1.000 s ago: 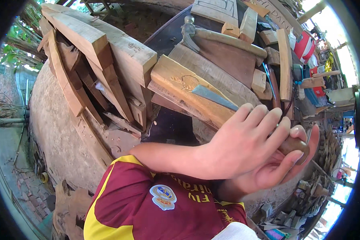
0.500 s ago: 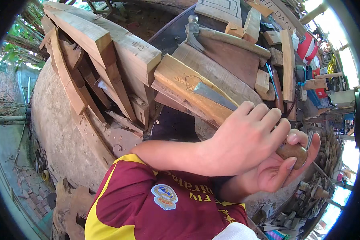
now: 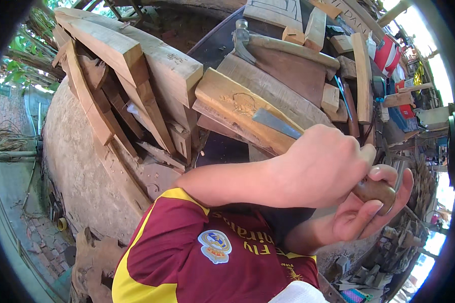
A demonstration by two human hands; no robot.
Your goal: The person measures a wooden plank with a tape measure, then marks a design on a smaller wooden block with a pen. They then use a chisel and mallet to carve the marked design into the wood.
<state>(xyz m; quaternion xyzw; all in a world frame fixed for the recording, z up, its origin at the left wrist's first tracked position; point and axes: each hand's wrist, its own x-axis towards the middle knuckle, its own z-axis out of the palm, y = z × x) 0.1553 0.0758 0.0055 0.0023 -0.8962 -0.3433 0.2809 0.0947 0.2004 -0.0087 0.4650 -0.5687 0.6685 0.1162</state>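
My left hand [image 3: 318,164] is closed in a fist, its knuckles turned up. From under it a flat grey chisel blade [image 3: 275,123] reaches out over the yellowish wooden block [image 3: 222,96]. My right hand [image 3: 356,219] is on the right, curled around a brown rounded wooden handle [image 3: 376,194]. That handle lies roughly in line with the blade, but my left fist hides how they join. A thin metal strip [image 3: 398,174] shows between the right fingers. On the block's top are shallow cut marks.
A claw hammer [image 3: 288,50] lies beyond the block across other boards. Long timber beams [image 3: 156,55] are stacked at the left. Small wood offcuts [image 3: 331,98] and a thick wooden strip [image 3: 361,76] sit at the right. A scrap wood pile [image 3: 389,252] is lower right.
My left fist has rolled over, with its fingers less visible, and sits slightly higher. The blade tip has slid a little right. My right hand and the rounded handle have shifted slightly right.
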